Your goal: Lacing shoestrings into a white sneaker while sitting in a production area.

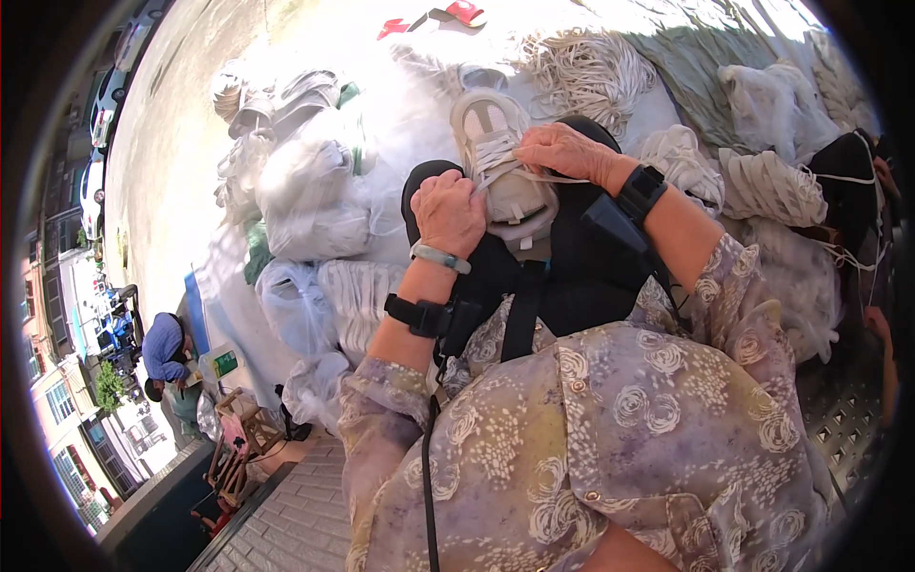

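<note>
A pale beige sneaker [523,198] rests upright between my knees, with a white shoelace [494,153] threaded across its front opening. My left hand [448,212] is closed at the shoe's left side, fingers curled round a strand of the lace. On the other side, my right hand [569,153] pinches the lace between thumb and fingers, close to the eyelets. Its fingertips hang just over the shoe. The lace ends inside my fists are hidden.
A heap of loose white laces [589,74] lies beyond my right hand. Plastic-wrapped shoe bundles [310,195] are piled at left, with more stacked shoes [772,186] at right. Red-and-white slippers [465,13] lie far off. Another person [165,348] bends over at the far left, near a wooden chair [233,448].
</note>
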Motion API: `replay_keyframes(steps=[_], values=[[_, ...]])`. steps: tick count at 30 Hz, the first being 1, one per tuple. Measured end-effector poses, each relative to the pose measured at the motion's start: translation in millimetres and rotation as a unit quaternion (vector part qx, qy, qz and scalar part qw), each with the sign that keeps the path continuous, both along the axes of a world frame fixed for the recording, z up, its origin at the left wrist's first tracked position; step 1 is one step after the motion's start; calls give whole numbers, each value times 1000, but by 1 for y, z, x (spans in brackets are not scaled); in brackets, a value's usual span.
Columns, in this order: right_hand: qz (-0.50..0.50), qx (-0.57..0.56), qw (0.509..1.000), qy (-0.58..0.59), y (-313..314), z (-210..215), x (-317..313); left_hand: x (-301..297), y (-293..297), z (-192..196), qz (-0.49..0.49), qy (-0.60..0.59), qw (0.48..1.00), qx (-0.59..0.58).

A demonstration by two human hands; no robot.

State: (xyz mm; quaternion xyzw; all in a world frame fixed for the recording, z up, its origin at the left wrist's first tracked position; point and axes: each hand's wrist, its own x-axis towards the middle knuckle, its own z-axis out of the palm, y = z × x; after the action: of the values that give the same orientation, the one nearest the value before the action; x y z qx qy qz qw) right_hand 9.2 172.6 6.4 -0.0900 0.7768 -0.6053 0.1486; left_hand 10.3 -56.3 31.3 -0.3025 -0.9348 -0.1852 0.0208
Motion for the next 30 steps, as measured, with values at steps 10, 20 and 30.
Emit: replay_keyframes(steps=[10, 20, 30], values=[[-61, -128, 982, -125, -3, 9, 5, -3, 2, 3, 28, -43, 999, 19], [-64, 138, 982, 115, -8, -3, 10, 1, 14, 14, 54, -138, 988, 50], [-91, 109, 986, 84, -9, -6, 11, 9, -18, 34, -3, -210, 970, 125]])
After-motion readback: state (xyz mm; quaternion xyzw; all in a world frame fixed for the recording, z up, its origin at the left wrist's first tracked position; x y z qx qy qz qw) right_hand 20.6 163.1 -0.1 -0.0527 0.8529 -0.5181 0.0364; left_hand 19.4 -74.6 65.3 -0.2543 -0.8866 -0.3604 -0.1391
